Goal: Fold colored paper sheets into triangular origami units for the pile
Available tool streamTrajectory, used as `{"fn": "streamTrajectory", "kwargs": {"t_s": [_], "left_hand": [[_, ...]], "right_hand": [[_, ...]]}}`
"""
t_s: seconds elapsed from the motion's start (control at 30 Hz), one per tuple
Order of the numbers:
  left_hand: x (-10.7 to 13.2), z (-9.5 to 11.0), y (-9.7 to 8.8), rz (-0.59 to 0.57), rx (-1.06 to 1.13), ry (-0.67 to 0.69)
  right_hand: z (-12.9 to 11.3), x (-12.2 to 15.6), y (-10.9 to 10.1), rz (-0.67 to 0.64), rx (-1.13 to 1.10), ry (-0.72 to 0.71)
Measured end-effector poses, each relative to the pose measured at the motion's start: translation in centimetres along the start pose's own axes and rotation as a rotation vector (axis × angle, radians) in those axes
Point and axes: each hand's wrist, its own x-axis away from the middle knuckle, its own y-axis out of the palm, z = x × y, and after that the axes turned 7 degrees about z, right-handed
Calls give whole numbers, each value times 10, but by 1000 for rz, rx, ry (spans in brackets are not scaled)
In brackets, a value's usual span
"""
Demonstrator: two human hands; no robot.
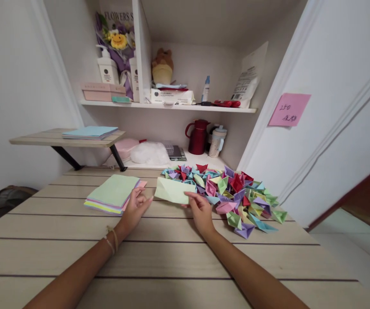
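A pale green sheet of paper point(171, 189), apparently folded, is pinched at its right end by my right hand point(201, 211). Just left of the sheet is my left hand point(135, 209), its thumb and fingers apart with nothing visible between them. Its fingers overlap the right edge of a stack of coloured paper point(112, 191), light green on top. Whether they touch the stack I cannot tell. Beyond my right hand spreads a heap of folded paper boats point(225, 189) in red, purple, green, blue, pink and yellow.
A small raised wooden shelf point(37, 136) at the left bears blue paper sheets point(90, 132). Behind the table, a white cabinet holds a red jug point(198, 137), a light tumbler point(217, 141) and a plastic bag point(150, 153). A pink note point(289, 110) sticks to the right wall.
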Motion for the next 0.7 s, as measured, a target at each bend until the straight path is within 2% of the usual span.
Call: {"fn": "streamTrajectory", "kwargs": {"t_s": [0.1,0.17,0.27,0.37,0.47,0.57,0.7], "left_hand": [[6,7,2,-277,135,-98],[9,8,3,-354,180,-107],[9,1,5,-357,127,-108],[7,-7,5,-317,43,-116],[4,-12,3,-293,35,-106],[4,-13,3,-317,42,-84],[4,-8,3,-327,12,5]], "right_hand": [[-2,2,0,-109,54,-37],[-3,4,1,-196,128,-66],[-5,8,3,-347,184,-94],[-5,9,5,-434,112,-43],[-2,7,6,-424,72,-4],[1,4,6,-418,35,-15],[1,4,4,-425,61,-21]]}}
